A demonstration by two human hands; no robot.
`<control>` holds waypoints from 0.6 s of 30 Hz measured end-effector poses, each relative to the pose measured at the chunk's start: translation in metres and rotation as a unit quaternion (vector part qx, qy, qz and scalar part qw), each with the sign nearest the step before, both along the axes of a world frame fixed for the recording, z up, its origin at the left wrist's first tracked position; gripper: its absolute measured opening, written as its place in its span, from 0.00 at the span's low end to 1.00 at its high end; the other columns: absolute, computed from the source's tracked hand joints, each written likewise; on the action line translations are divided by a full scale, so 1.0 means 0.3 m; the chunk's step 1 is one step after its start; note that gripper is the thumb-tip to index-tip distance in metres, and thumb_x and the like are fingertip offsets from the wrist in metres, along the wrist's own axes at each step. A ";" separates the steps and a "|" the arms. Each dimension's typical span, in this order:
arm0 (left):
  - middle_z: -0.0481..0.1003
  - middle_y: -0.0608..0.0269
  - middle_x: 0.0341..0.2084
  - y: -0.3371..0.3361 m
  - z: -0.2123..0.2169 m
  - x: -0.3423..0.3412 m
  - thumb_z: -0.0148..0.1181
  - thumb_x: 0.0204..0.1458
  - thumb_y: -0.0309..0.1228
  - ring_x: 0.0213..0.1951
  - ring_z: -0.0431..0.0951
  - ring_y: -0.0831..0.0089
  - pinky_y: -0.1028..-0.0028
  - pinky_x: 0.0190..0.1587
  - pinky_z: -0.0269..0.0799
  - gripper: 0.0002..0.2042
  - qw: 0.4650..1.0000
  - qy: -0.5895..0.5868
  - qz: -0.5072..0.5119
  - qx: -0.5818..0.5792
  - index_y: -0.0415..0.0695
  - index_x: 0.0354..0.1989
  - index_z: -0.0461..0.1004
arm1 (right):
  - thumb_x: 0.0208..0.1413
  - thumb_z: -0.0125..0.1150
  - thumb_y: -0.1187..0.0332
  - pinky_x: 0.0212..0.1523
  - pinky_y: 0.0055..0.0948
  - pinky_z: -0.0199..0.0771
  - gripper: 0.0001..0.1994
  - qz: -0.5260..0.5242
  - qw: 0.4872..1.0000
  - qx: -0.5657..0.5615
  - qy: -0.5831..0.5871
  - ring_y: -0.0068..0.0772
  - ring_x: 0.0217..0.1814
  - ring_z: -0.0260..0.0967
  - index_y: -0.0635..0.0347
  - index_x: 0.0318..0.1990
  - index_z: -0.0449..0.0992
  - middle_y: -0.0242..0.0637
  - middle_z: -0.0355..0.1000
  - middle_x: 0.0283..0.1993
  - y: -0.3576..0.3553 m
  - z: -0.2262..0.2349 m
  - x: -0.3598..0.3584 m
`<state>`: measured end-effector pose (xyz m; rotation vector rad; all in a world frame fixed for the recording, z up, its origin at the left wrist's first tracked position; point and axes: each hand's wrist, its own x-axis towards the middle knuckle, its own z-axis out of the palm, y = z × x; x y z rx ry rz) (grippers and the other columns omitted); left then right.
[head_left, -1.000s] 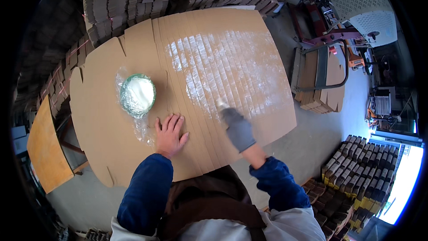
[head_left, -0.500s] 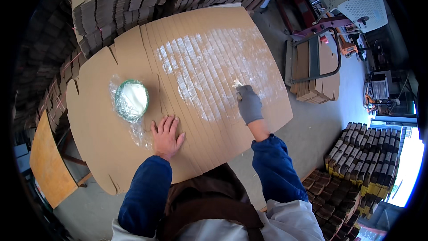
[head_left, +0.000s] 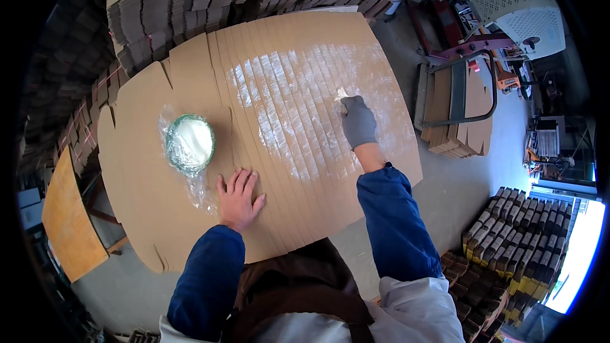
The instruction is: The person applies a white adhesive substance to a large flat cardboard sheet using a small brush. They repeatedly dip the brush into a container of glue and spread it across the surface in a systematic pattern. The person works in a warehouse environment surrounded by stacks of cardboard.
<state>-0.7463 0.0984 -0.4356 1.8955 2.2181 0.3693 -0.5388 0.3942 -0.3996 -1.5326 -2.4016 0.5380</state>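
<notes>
Fanned, overlapping cardboard sheets [head_left: 136, 197] spread out in front of me. Bare and flat, my left hand [head_left: 239, 202] presses on their near part with its fingers apart. My right hand [head_left: 359, 123], in a grey glove, is closed round a small whitish wad [head_left: 342, 94] whose exact kind I cannot make out. That wad is at the cardboard, among wet white smears [head_left: 279, 89] running across the sheets' overlapping edges. Left of the smears stands a green bowl [head_left: 212, 132] of white paste [head_left: 194, 144], with crumpled clear plastic film [head_left: 198, 192] around it.
Tall stacks of folded cardboard [head_left: 184, 6] rise just beyond the sheets. A cart [head_left: 454, 92] carrying cardboard stands at the right. Bundled stacks [head_left: 518, 225] sit at the lower right, and an orange-brown board [head_left: 73, 222] is at the left.
My right hand has slid farther from me over the smeared cardboard, still gripping the wad. My left hand keeps its place on the sheets. The whole view has shifted slightly.
</notes>
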 end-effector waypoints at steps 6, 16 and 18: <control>0.65 0.62 0.61 0.009 -0.006 0.001 0.60 0.51 0.48 0.65 0.60 0.60 0.37 0.66 0.45 0.30 1.000 0.007 -0.007 0.003 0.49 0.62 0.67 | 0.56 0.59 0.69 0.42 0.48 0.75 0.11 0.036 0.999 0.031 -0.009 0.57 0.42 0.74 0.54 0.47 0.77 0.46 0.74 0.45 0.034 -0.070 0.014; 0.65 0.63 0.62 0.013 -0.014 0.010 0.58 0.52 0.48 0.65 0.60 0.60 0.36 0.66 0.45 0.30 1.000 0.014 -0.003 0.010 0.49 0.63 0.67 | 0.56 0.60 0.71 0.42 0.42 0.78 0.09 -0.056 0.998 -0.016 0.038 0.50 0.43 0.77 0.51 0.45 0.79 0.41 0.76 0.46 -0.168 -0.036 0.189; 0.65 0.63 0.62 0.001 -0.017 0.005 0.58 0.52 0.48 0.65 0.60 0.60 0.37 0.66 0.45 0.30 1.000 0.016 -0.001 0.009 0.49 0.63 0.67 | 0.56 0.59 0.72 0.42 0.43 0.78 0.10 -0.036 0.998 -0.012 0.050 0.52 0.42 0.76 0.53 0.46 0.78 0.42 0.76 0.47 -0.195 0.028 0.197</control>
